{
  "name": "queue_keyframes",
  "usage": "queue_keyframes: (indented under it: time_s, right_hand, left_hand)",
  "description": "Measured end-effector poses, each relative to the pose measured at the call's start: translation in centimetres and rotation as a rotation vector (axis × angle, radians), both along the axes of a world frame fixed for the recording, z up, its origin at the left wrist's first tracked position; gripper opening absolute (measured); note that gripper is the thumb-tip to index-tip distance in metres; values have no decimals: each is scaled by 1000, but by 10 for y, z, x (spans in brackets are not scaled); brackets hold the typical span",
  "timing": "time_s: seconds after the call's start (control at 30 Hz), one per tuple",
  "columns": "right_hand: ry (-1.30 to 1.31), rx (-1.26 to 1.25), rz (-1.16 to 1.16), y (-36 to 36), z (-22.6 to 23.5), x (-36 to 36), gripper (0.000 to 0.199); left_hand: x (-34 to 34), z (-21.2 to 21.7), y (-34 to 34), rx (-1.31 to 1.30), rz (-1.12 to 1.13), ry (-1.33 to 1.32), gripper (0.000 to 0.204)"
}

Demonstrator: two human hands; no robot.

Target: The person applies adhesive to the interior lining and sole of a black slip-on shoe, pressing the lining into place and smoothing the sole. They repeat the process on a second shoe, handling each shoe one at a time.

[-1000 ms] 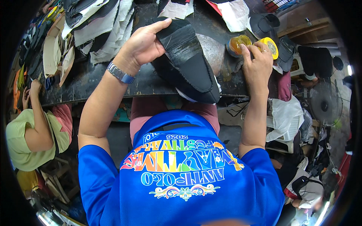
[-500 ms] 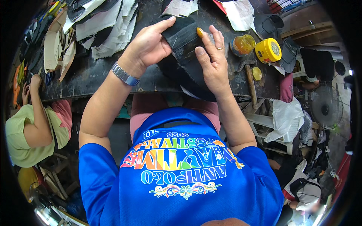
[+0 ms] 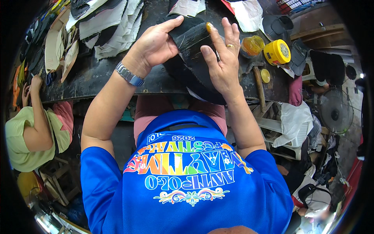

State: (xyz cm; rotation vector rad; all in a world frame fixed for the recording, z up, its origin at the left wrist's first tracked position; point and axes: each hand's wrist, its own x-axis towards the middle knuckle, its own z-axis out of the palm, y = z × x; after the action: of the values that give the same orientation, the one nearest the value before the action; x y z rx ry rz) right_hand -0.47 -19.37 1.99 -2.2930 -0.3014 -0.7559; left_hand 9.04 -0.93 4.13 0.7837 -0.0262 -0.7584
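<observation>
My left hand [image 3: 157,46], with a metal watch at the wrist, grips the left edge of a black fabric piece [image 3: 193,43] with a frayed strip along it. The thumb is stretched out toward the far edge, and the fingers under the piece are partly hidden. Over the piece's right side is my right hand [image 3: 225,62], fingers apart and holding nothing. A blob of amber glue [image 3: 209,27] coats its index fingertip. More black material [image 3: 198,80] hangs over the table's near edge. Right of that hand stands an open jar of amber glue [image 3: 252,46].
Beside the jar are a yellow tub [image 3: 277,52], a hammer [image 3: 259,85] and a yellow lid [image 3: 265,76]. White and black cut pieces [image 3: 119,31] pile at the far left. A co-worker [image 3: 29,136] sits left; a fan [image 3: 336,111] stands right.
My right hand has shifted slightly right and away from me, its fingers straighter. The left hand has barely moved and keeps its grip on the black piece.
</observation>
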Motion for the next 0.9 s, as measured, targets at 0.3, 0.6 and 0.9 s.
queue_keyframes:
  time_s: [0.3,0.6,0.9]
  right_hand:
    - [7,-276,-71,8,-5,1,54]
    - [-7,-434,6,24,-1,-5,55]
    - [-78,-401,91,6,6,-5,41]
  left_hand:
    - [-1,-2,2,14,-25,-55,41]
    - [8,-11,7,-102,-102,-36,35]
    - [15,-21,11,-295,-227,-4,43]
